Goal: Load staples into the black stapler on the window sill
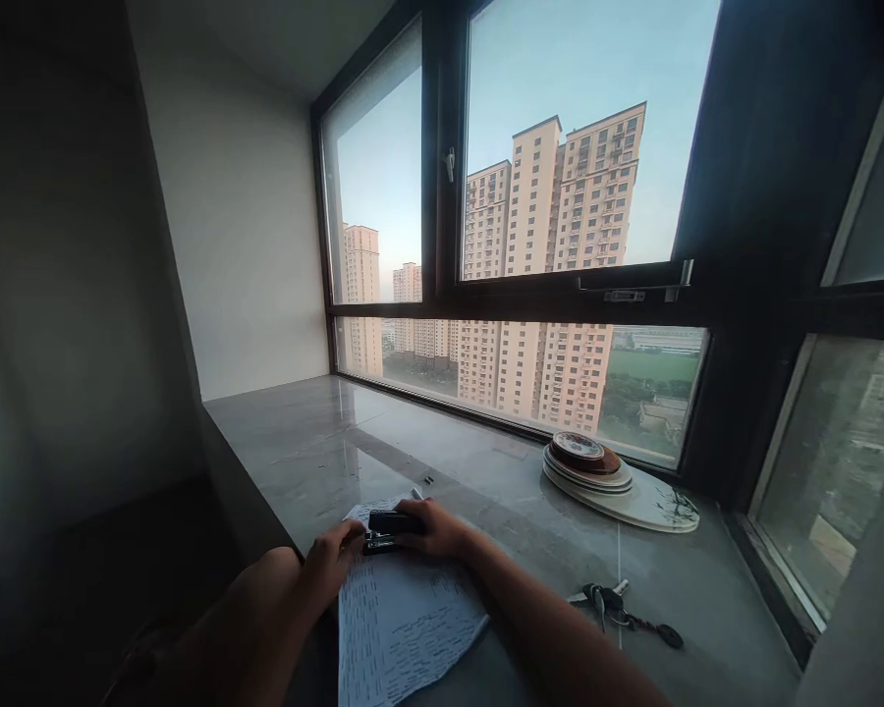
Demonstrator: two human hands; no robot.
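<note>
A printed sheet of paper [402,619] lies on the grey stone window ledge [324,442] in front of me. A black stapler [390,530] sits on the paper's top edge. My right hand [438,530] is wrapped over the stapler's right end. My left hand [331,560] presses down with curled fingers at the stapler's left end, on the paper's upper left corner.
A stack of plates [596,466] on a pale oval tray [655,506] sits at the right by the window. A bunch of keys [619,609] lies near my right forearm. A small dark bit [427,480] lies beyond the paper. Tall windows close off the far side.
</note>
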